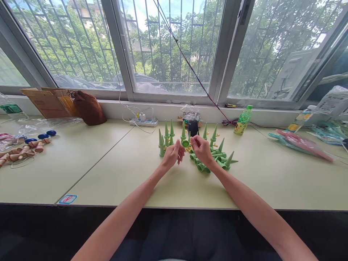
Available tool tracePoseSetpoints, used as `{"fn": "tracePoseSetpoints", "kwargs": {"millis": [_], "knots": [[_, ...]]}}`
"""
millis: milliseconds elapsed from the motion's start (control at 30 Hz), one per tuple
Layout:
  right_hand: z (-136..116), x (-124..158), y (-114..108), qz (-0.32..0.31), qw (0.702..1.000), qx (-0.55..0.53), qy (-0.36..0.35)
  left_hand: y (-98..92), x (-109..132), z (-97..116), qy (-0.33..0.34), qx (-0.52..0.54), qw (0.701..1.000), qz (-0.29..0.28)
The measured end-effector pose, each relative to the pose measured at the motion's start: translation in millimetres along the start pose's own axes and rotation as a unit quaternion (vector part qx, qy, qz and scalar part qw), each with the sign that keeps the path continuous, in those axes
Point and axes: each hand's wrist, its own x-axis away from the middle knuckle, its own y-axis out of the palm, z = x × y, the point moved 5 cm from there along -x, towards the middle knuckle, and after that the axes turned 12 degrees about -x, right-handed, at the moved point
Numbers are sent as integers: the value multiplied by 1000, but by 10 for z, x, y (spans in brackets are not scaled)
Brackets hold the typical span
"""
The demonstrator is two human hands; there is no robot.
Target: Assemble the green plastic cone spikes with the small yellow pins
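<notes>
Left hand [174, 154] and right hand [199, 146] work close together above a smooth worktop [108, 174].
The left curls loosely, the right pinches narrowly (I cannot tell whether either grips anything); a round-mouthed green piece [185, 144] shows between them. Plastic-looking upright cones [160, 142] stand tip-up, probably steadied by wider bases; fallen cones [201, 167] lie heaped within easy reach.

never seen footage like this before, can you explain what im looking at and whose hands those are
This is one picture from a camera worn on a person's head, looking forward and down. No machine shows: the bare left hand and right hand are the wearer's own. On the table, green cones stand or lie near them. A round green piece shows between the hands; I can't tell whether either grips it. Farther off are a green-capped bottle and a brown bag.
</notes>
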Motion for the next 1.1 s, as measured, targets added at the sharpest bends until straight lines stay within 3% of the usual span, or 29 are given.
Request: {"fn": "tracePoseSetpoints", "kwargs": {"millis": [100, 267, 900, 1100], "knots": [[-3, 6, 25, -19, 1000, 3, -8, 60, 23, -10, -49, 39, 995, -71], [14, 5, 35, -28, 1000, 1, -8, 65, 54, 25, -64, 61, 991, -96], [53, -13, 27, -31, 999, 32, -2, 20, 72, 73, 54, -69, 994, -65], [28, -9, 25, -38, 998, 46, -10, -4, 65, 51, 88, -135, 986, -29]]}}
